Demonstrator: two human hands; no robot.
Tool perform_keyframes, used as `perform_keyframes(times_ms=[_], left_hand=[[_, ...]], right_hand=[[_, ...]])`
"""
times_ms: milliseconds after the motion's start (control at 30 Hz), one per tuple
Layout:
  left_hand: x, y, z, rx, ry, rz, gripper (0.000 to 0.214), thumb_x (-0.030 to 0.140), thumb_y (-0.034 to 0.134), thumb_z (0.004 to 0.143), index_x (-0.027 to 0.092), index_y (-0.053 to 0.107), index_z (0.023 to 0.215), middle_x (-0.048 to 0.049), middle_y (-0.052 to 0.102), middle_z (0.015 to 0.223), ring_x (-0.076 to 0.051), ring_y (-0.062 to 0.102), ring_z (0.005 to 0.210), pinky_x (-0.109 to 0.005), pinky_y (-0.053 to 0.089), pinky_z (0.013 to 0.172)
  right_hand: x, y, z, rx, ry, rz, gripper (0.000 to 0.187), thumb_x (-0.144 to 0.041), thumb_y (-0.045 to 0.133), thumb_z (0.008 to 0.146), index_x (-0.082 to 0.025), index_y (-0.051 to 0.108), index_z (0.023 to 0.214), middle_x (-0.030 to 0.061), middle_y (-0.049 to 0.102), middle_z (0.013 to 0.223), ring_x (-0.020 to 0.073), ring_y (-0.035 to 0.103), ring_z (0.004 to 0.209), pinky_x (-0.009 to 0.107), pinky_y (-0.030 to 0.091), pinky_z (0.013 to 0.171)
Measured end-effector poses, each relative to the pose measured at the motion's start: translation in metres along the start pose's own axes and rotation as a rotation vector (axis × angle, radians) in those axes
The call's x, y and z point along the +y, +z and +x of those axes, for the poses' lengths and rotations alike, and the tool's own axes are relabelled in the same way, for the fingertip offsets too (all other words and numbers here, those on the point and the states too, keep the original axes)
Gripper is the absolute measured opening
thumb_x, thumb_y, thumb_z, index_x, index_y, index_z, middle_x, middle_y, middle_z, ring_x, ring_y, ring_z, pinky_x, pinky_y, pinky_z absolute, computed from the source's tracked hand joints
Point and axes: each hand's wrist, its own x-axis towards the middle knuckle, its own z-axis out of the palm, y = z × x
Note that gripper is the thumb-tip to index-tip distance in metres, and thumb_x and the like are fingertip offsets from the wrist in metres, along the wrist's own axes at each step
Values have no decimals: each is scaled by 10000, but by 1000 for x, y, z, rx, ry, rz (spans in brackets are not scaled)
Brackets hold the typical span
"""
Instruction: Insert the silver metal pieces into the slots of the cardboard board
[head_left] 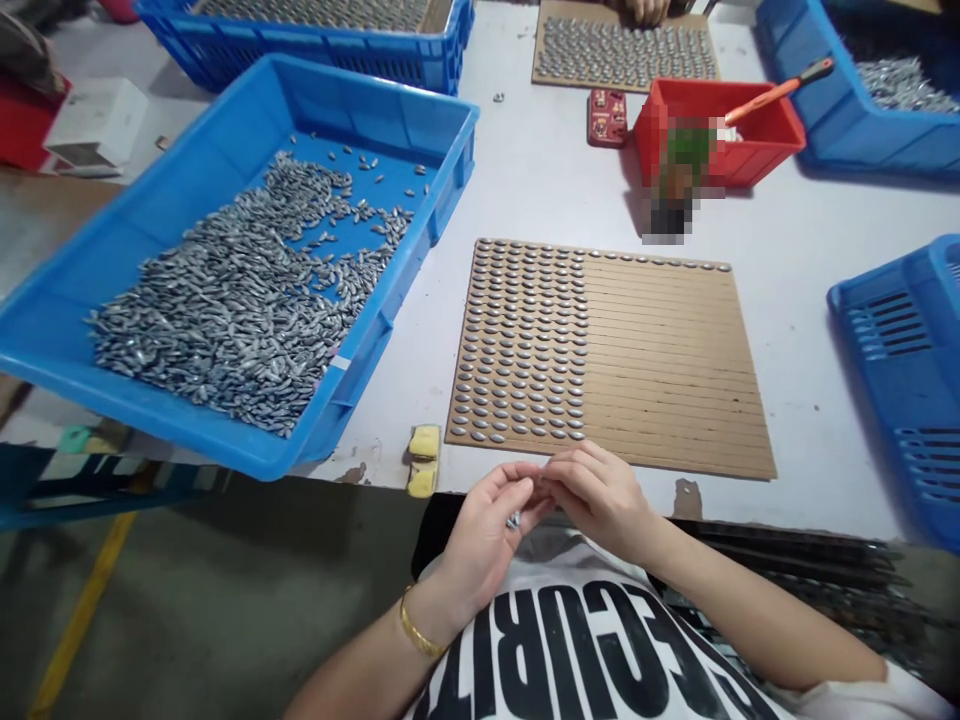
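My left hand (484, 535), with a gold bracelet on its wrist, is closed around a few small grey spindle-shaped metal pieces (514, 520). My right hand (604, 500) meets it at the fingertips in a pinch; whatever lies between those fingers is hidden. Both hands are at the table's front edge, just below a cardboard sheet (667, 370) ruled with dark lines. Rows of the same metal pieces cover the sheet's left part, and a single row runs along its top edge. To the left, a blue tray (375, 350) contains a large heap of these pieces.
Yellow blocks (424, 460) sit at the front edge. Behind the sheet stand a red bin (720, 150) with an orange-handled tool and a small red box (607, 118). Blue crates (892, 370) flank the right side. Across the table, another person's hand (646, 10) touches a filled cardboard sheet (626, 80).
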Motion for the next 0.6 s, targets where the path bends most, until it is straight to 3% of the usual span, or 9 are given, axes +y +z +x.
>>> perform_keyframes(times_ms=[133,300,433,600], left_hand=[[-3,-6,2,53,73,127,171,241,731,734,134,639,831,-43,629,810,-142,586,765,-296,478,765],[-1,-9,3,69,100,147,154,246,702,760,137,616,826,-31,605,789,-125,569,722,-263,481,687],[0,-13,-2,99,105,140,160,261,667,791,152,593,882,-37,605,814,-121,564,709,-243,469,627],[-2,-20,-5,83,104,109,135,258,613,826,158,571,907,-34,592,791,-118,546,667,-228,430,544]], right_hand=[[-8,1,4,-4,3,5,186,-92,522,887,-185,619,1014,75,648,859,165,561,765,307,494,678],[-12,0,5,-40,35,115,260,-86,487,900,-205,604,1099,79,638,923,164,585,819,301,513,695],[-1,12,3,34,28,-48,283,-79,495,896,-199,598,1131,95,638,983,173,592,873,289,516,714],[13,30,5,-22,-42,-247,285,-68,490,891,-139,595,1146,117,639,1006,196,575,871,306,503,713]])
